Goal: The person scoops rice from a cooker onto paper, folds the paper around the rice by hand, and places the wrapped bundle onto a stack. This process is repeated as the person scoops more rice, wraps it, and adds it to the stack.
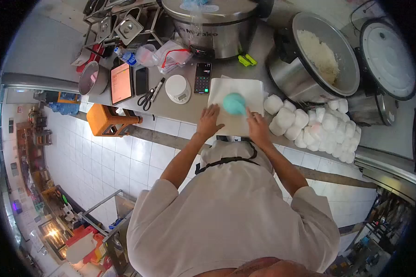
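Note:
White paper sheets (253,87) lie on the steel counter in front of me. My left hand (210,121) rests on their left edge, fingers spread, holding nothing. Over the sheets is a turquoise rounded scoop (234,104). My right hand (257,125) is closed round its handle at the right side of the paper. Left of the sheets stands a round white scale (177,88), with a phone (202,78) showing a calculator just above it. Many white wrapped bundles (300,118) are piled right of my right hand.
An open cooker (317,60) of white rice stands back right, its lid beside it. A closed steel cooker (212,32) is behind the paper. Scissors (146,98), a tablet (121,83) and a pot (94,78) lie left. An orange stool (107,120) is below the counter.

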